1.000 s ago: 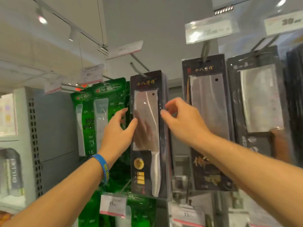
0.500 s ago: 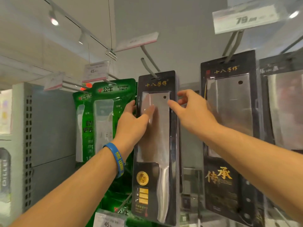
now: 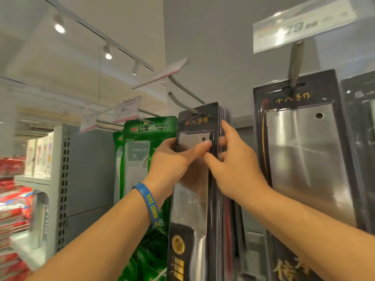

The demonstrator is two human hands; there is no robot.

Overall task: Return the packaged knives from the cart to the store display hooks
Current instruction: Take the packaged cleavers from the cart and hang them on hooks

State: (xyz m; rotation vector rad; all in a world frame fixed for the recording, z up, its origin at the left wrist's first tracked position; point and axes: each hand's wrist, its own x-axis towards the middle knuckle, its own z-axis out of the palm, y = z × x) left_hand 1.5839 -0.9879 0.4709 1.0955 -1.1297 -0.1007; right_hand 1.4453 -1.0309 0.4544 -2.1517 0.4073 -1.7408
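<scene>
Pack: black flat knife pack (image 3: pixel 190 205) is hung on grey hook (image 3: pixel 179 102)
Left hand (image 3: pixel 170 165): pack edge is pinched
Right hand (image 3: pixel 235 169): other edge is pinched

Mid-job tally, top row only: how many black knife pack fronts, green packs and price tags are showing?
Black knife pack fronts: 3 (held knife pack, right pack, far-right pack)
Green packs: 2
Price tags: 4
Total: 9
Packs stacked behind the held one are uncountable.
</scene>
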